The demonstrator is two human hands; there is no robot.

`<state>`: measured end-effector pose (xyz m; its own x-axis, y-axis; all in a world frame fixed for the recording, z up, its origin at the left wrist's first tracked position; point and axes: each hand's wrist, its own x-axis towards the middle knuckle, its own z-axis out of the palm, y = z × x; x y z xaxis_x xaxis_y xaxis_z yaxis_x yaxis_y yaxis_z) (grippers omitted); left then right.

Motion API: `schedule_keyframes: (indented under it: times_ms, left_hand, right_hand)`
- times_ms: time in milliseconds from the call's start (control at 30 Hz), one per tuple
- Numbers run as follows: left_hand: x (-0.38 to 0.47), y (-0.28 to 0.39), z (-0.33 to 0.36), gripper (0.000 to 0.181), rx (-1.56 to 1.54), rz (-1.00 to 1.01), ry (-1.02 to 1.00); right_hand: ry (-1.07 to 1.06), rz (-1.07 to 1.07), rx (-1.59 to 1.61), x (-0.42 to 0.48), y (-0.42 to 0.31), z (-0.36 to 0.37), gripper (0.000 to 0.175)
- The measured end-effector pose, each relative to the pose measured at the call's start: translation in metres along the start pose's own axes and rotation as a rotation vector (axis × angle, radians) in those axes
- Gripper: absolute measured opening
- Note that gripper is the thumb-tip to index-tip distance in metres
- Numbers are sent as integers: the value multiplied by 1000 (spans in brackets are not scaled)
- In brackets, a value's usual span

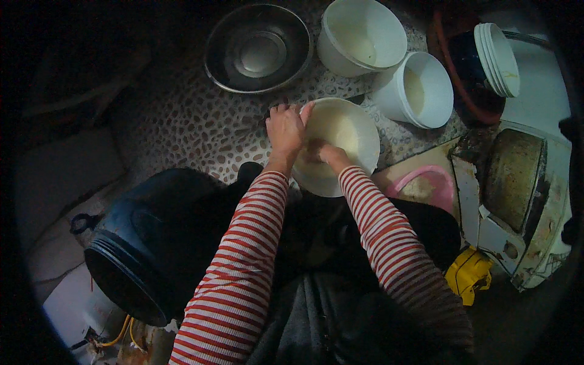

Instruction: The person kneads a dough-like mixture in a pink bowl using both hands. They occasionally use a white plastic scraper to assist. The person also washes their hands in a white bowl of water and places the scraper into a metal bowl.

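Note:
A white plastic bucket point(372, 150) stands before me on the pebbled floor, with a pale cream-coloured liquid point(344, 137) inside. At its left rim, my left hand point(286, 125) grips the edge, thumb along the rim and fingers over the outside. My right hand point(333, 155) reaches down into the bucket; its fingers are dipped in the cloudy liquid, so I cannot make out their pose. Both forearms wear red-and-white striped sleeves.
Beyond the bucket are a wide metal basin point(262, 52) and two white buckets, one larger point(333, 45) and one smaller point(388, 93), with pale liquid. A blue barrel point(137, 219) lies at left. Stacked white tubs point(492, 59), a pink plastic item point(445, 182) and a worn metal appliance point(554, 182) are at right.

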<state>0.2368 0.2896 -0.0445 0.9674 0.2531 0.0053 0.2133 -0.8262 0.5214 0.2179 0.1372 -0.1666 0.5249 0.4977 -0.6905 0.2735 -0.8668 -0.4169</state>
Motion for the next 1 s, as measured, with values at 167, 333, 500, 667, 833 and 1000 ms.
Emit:
schedule_keyframes:
  times_ms: [167,333,500,667,833,1000]
  left_hand:
    - [-1,-4,5,46,-13,-13,-10]
    - [0,-10,12,47,-41,15,31]
    - [0,-6,11,40,-43,-21,-55]
    - [1,0,7,43,-41,-18,-25]
    - [2,1,5,44,-51,-2,-19]
    - [2,2,1,44,-51,-26,-46]
  right_hand:
    - [-81,256,336,8,-9,-41,63]
    - [162,216,54,45,19,-44,58]
    - [60,202,-192,95,57,1,54]
    - [412,67,-161,112,71,30,53]
    - [226,110,-135,91,56,41,51]
    - [114,119,-109,71,39,42,49]
